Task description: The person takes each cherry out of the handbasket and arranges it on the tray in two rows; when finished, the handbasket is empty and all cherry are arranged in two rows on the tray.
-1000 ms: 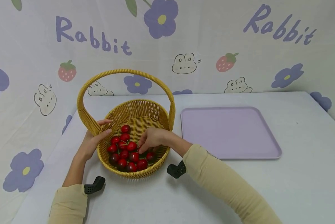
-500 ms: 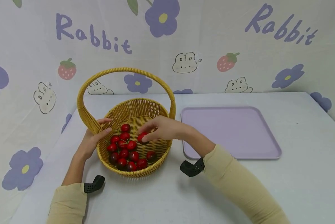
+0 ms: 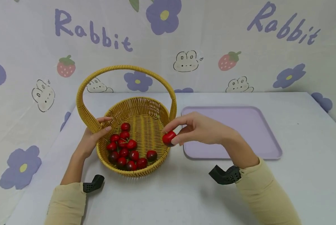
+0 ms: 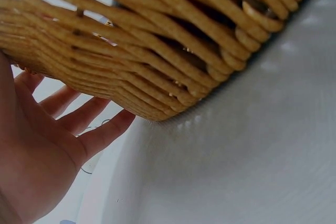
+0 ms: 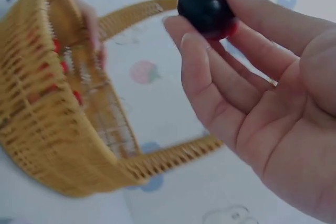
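A dark red cherry is pinched between the thumb and fingertips of my right hand, just over the right rim of the yellow woven basket. In the right wrist view this cherry looks almost black on one side, with red below. My left hand holds the basket's left rim at the foot of the handle, its thumb lying over the edge. From the left wrist view, the fingers of that hand reach along the outer wall. Several more cherries lie in the basket's left and front part, some with green stems.
A flat lilac tray lies on the white table to the right of the basket. The basket's tall arched handle rises above it. Behind hangs a printed cloth with flowers, strawberries and rabbits.
My right hand has come up out of the basket with a cherry and moved right to its rim. The left hand keeps its place on the basket.
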{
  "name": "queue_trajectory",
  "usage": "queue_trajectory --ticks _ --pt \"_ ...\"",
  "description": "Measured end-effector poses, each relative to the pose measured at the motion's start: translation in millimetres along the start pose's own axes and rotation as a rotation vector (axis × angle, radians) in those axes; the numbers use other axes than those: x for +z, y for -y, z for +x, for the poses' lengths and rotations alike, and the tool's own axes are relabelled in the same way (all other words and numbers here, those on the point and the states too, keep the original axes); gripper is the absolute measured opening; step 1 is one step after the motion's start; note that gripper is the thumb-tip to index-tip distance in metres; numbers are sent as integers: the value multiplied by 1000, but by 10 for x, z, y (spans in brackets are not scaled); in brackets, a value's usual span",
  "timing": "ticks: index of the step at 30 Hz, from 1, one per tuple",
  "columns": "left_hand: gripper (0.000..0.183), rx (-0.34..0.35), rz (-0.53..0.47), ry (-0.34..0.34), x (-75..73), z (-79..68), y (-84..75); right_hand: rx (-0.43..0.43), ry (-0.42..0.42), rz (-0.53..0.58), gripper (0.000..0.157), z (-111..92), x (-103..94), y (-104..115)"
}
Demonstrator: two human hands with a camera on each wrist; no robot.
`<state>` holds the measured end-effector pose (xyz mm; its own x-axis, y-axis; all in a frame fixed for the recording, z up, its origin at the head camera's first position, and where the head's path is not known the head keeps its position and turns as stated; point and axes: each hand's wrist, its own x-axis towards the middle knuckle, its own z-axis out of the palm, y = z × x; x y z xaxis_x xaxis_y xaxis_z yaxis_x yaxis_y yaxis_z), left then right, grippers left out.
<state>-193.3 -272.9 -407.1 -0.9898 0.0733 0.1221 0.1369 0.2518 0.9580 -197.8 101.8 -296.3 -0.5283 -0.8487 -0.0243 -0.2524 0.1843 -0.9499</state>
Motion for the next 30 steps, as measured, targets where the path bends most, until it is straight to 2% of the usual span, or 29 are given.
queue_trajectory --ticks 3,8,11,14,20,24,30 --pt "45 -4 7 3 -5 0 -6 -34 -92 43 33 -141 -107 -26" --pt "46 -8 13 4 -8 5 -12 -39 -314 151 30 -272 -324 -188" --pt "46 -9 11 0 -8 6 -12 14 -434 283 32 -235 -445 -365" --pt "46 -11 6 -2 -3 -1 -4 98 -516 368 37 -139 -532 -592" --pt "46 -11 -4 2 -2 -16 27 300 -576 376 44 57 -612 -1022" --pt "46 -2 -6 -7 -12 -24 36 350 -584 355 43 165 -634 -1193" --pt "46 10 -20 -3 -2 -15 16 424 -601 272 39 249 -658 -1321"
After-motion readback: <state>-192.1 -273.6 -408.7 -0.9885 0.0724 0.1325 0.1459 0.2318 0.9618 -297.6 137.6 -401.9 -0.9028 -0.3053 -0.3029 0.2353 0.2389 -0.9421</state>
